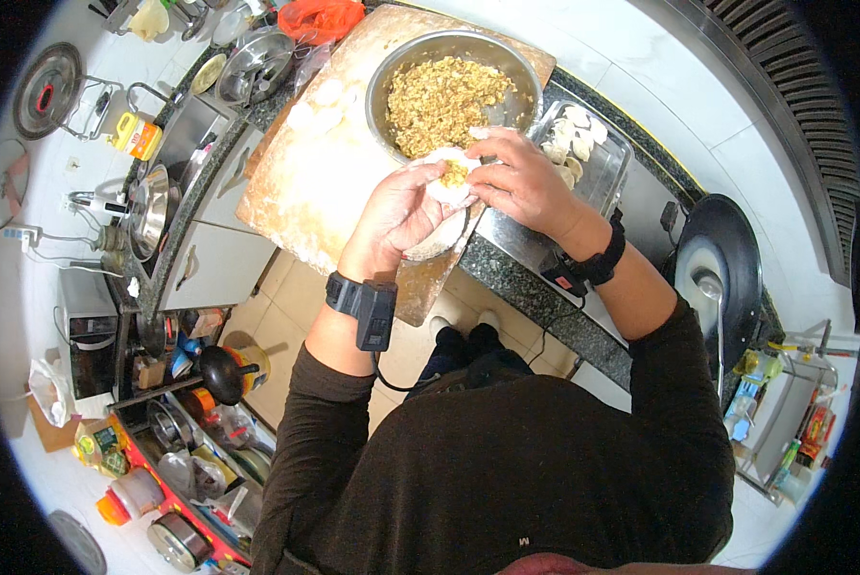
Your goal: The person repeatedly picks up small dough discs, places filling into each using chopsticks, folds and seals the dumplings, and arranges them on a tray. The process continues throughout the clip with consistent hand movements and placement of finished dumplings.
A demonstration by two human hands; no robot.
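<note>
My left hand [400, 210] cups a round dough wrapper [446, 194] with a small mound of yellowish filling [454, 173] on it. At the wrapper's right edge, the fingers of my right hand [522, 181] grip the dough. The wrapper is still spread, with the filling showing. Just beyond my hands stands a steel bowl [377, 115] holding a chopped filling mixture [441, 100]. It rests on a floured wooden board [308, 194], where several pale dough pieces [322, 108] lie at the far left. Below my hands, a pale round item [437, 243] is partly hidden.
Right of the bowl, a clear tray [610, 169] holds several folded dumplings [577, 136]. Further right sits a black wok [717, 251] with a ladle [709, 284]. A red plastic bag [321, 20] lies behind the board. A sink basin [151, 212] is at left.
</note>
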